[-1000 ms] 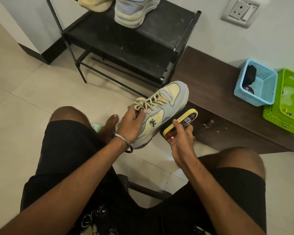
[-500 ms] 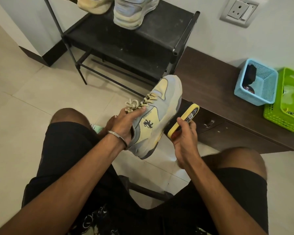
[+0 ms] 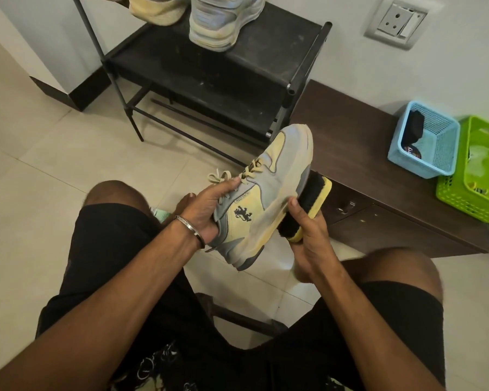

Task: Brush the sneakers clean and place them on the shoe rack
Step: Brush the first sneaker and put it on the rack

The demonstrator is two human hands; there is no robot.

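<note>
Against the white wall stands our black shoe rack (image 3: 209,69), two sneakers on top. Over the tiled floor, our left hand (image 3: 209,210) grips the grey-yellow sneaker (image 3: 268,193) at its collar; our right hand (image 3: 308,232) clasps the brush (image 3: 305,207), bristles touching its sole edge.

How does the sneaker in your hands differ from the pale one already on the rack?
The grey-and-yellow sneaker is held off the floor, tilted, by the left hand, with black brush bristles against its side; the pale grey sneaker stands untouched on the black shoe rack. The held one shows yellow panels; the racked one looks uniformly pale.
</note>
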